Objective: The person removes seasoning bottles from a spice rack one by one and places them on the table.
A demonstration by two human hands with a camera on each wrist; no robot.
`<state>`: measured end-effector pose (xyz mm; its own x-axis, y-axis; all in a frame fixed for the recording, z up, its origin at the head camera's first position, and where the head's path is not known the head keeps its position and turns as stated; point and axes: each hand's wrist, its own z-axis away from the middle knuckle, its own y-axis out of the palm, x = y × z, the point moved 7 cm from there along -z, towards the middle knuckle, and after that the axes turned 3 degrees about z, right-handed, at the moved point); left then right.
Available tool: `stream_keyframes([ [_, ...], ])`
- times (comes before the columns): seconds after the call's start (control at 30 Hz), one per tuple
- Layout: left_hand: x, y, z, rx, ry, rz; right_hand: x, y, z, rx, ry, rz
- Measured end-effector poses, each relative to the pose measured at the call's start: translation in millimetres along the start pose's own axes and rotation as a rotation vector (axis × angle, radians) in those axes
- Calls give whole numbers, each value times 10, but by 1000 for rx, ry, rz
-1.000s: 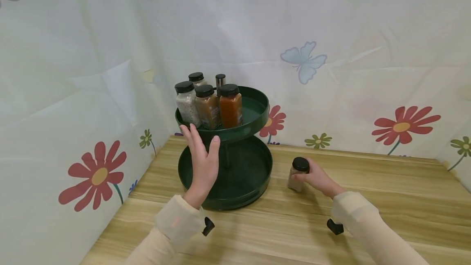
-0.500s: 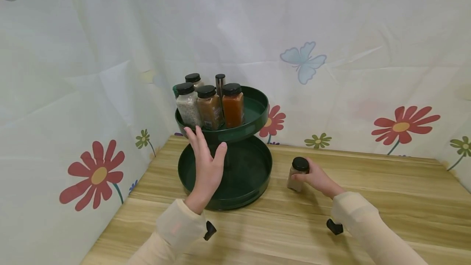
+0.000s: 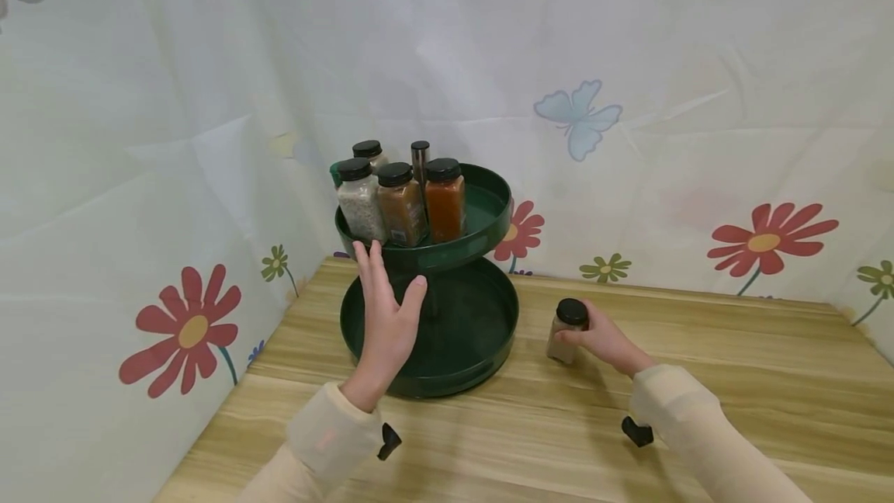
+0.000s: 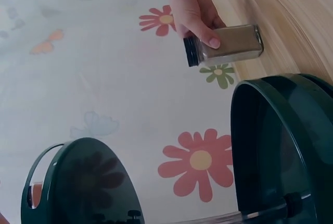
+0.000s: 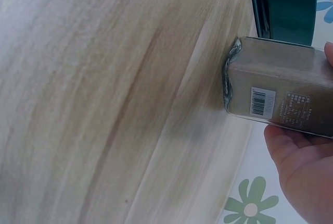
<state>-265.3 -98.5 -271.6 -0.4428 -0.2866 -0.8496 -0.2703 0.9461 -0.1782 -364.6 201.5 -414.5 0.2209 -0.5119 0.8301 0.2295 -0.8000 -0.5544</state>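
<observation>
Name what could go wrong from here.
The left hand is at the rim of the round green upper tray; a nudge might tip the clear, black-capped jars near its edge.

The right hand grips a clear, square-sided jar of tan powder, which could slip.

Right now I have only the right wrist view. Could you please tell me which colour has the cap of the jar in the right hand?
Observer: The cap is black, as the head view shows.
Operator: Thank you. And where is the left hand?
Observer: The left hand is raised at the upper tray; whether it touches the rim, I cannot tell.
Operator: Are there some jars on this tray?
Observer: Yes, several; for example, an orange-red jar stands directly beside a brown jar at the front.
</observation>
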Motion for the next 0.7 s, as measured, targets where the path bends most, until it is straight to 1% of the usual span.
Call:
stream_keyframes([
  [0.17,11,-94,-52,-29,17,-23,-5,-1,7,-3,-4,-6],
  [0.37,26,-241,-207,-91,13,-7,-16,-3,1,-8,-5,-2],
  [0.5,76,-307,-310,-126,-6,10,-21,-3,-3,-9,-9,4],
  [0.7,145,-347,-434,-161,-42,1,-25,-3,-1,-8,-25,5],
])
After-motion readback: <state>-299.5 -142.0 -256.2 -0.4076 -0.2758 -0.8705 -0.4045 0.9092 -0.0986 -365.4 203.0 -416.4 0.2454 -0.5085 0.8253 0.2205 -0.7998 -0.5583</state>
